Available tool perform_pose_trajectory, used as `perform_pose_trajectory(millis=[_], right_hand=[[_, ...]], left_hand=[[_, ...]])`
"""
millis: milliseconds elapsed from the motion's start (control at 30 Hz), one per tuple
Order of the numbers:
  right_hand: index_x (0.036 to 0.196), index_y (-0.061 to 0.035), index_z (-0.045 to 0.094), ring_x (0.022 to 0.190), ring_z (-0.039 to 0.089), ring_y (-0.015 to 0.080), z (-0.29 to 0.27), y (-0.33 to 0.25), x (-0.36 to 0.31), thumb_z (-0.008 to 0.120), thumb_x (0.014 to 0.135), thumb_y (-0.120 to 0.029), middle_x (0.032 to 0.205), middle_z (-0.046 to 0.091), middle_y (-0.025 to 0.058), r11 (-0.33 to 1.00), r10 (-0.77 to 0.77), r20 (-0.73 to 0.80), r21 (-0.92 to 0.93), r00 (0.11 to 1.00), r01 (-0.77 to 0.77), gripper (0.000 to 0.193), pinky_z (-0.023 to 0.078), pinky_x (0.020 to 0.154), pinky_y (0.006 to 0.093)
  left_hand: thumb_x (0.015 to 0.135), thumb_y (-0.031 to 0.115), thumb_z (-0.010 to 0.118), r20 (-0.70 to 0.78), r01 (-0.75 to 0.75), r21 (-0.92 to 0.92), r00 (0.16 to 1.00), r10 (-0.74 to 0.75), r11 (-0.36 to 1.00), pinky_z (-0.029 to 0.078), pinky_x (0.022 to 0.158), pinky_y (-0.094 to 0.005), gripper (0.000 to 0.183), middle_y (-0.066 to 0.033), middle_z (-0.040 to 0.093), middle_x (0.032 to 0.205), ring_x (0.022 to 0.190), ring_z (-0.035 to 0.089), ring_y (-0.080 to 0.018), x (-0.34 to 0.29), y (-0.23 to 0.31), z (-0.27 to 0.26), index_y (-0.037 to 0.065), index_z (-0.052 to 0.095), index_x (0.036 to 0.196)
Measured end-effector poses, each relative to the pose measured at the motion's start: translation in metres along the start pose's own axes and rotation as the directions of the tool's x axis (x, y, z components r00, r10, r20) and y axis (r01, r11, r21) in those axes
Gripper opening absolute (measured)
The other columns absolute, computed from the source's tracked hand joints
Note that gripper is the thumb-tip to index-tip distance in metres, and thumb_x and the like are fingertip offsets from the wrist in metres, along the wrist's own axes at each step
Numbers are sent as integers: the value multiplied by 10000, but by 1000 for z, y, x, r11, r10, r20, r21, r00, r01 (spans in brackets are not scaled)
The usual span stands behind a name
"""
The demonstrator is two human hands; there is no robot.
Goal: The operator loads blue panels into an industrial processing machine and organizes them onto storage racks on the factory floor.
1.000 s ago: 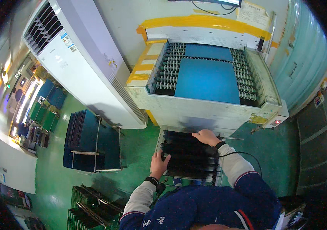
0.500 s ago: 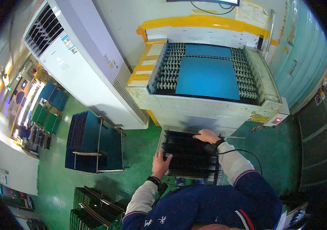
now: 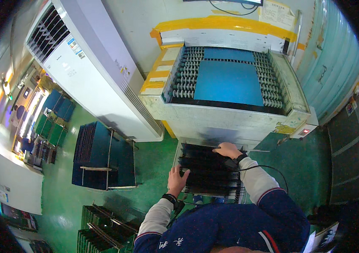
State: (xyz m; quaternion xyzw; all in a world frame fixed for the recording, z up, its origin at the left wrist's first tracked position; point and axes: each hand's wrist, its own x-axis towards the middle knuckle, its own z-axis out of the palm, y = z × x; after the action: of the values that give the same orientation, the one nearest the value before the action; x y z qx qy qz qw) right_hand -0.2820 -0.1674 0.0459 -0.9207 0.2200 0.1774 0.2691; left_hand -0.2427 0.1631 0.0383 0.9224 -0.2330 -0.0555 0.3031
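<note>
Low in front of me stands a rack of thin dark panels (image 3: 211, 181), packed on edge in rows. My left hand (image 3: 177, 181) is at the left side of these panels, fingers stretched forward and thumb apart. At the far right of the rack, my right hand (image 3: 228, 150) bends over the panels' upper edges and grips there; its fingertips are partly hidden. Beyond the rack, a large blue panel (image 3: 228, 83) lies flat on a roller conveyor (image 3: 180, 78), with a second blue panel (image 3: 229, 54) behind it.
To the left, a floor rack holds upright dark blue panels (image 3: 120, 158). Another rack with green-edged panels (image 3: 99, 227) is nearer. A tall white air conditioner (image 3: 82, 63) stands left of the conveyor. A black cable (image 3: 268, 166) loops beside my right wrist.
The large blue panel has shifted slightly away from me along the rollers, and so has the one behind it. Both my hands keep nearly the same position at the rack.
</note>
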Motion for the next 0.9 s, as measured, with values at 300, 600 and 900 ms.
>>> perform_pose_trajectory(millis=[300, 600, 900], right_hand=[[965, -74, 737, 957, 666, 389, 5, -1, -7, 641, 836, -594, 967, 718, 174, 1000, -27, -133, -15, 991, 25, 545, 515, 819, 490], [964, -74, 736, 945, 667, 391, 5, -3, -10, 645, 840, -584, 962, 719, 170, 1000, -17, -156, -5, 988, 16, 532, 518, 802, 490], [967, -73, 738, 928, 665, 399, 7, -1, -9, 647, 843, -575, 959, 715, 184, 999, -47, -175, -18, 983, 45, 524, 515, 787, 490]], left_hand=[[884, 436, 681, -16, -16, -6, 1000, 16, 1000, 463, 931, -471, 568, -204, 594, 1164, 1076, 554, -410, 0, 0, 1, 20, 547, 1246], [878, 438, 687, -15, 3, -8, 1000, -3, 1000, 471, 929, -471, 570, -203, 593, 1188, 1086, 559, -408, -1, -1, 2, 47, 553, 1271], [880, 457, 678, -9, 7, -10, 1000, -7, 1000, 464, 941, -470, 580, -203, 591, 1189, 1097, 555, -403, -1, -3, 3, 33, 556, 1257]])
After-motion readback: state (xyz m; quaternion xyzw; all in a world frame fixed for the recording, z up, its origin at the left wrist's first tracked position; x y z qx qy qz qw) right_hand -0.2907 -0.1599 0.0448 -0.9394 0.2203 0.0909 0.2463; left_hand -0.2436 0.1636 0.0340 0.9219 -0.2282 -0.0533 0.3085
